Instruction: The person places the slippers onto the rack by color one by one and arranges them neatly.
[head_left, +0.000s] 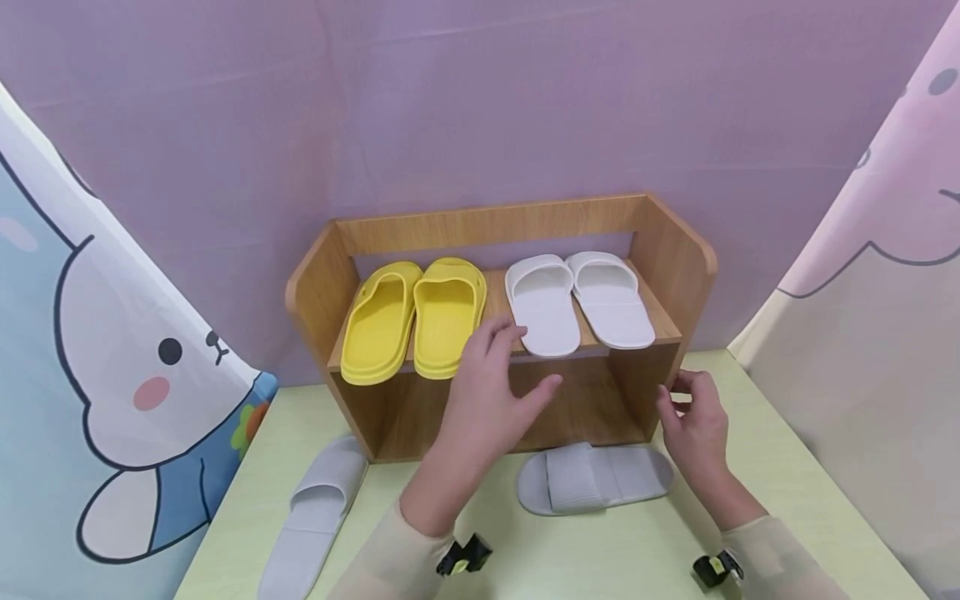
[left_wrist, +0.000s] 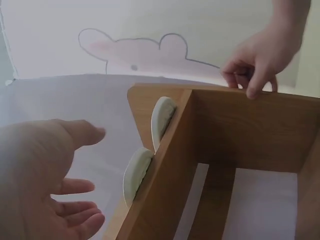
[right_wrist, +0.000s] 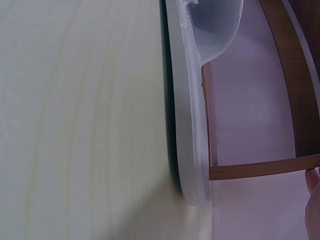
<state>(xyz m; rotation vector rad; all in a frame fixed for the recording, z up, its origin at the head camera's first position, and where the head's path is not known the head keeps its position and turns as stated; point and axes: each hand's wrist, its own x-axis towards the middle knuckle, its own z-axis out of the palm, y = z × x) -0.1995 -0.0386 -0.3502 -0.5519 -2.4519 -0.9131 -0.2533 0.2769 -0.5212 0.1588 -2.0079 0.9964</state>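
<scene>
A small wooden shoe rack (head_left: 487, 217) stands on the table. On its upper shelf are a pair of yellow clogs (head_left: 375, 329) at the left and a pair of white slippers (head_left: 543, 304) at the right. My left hand (head_left: 487, 392), thumb and fingers spread, hovers before the shelf between the pairs and holds nothing. At the rack's right side panel (left_wrist: 250, 117), my right hand (head_left: 697, 425) pinches the front edge, thumb on one face and curled fingers on the other. In the right wrist view only fingertips (right_wrist: 313, 187) show, at that panel.
One grey slipper (head_left: 596, 477) lies sideways on the table in front of the rack; another grey slipper (head_left: 318, 512) lies at the left, toe toward the rack. A purple cloth (head_left: 487, 108) hangs behind, with cartoon-printed cloths (head_left: 150, 375) at both sides.
</scene>
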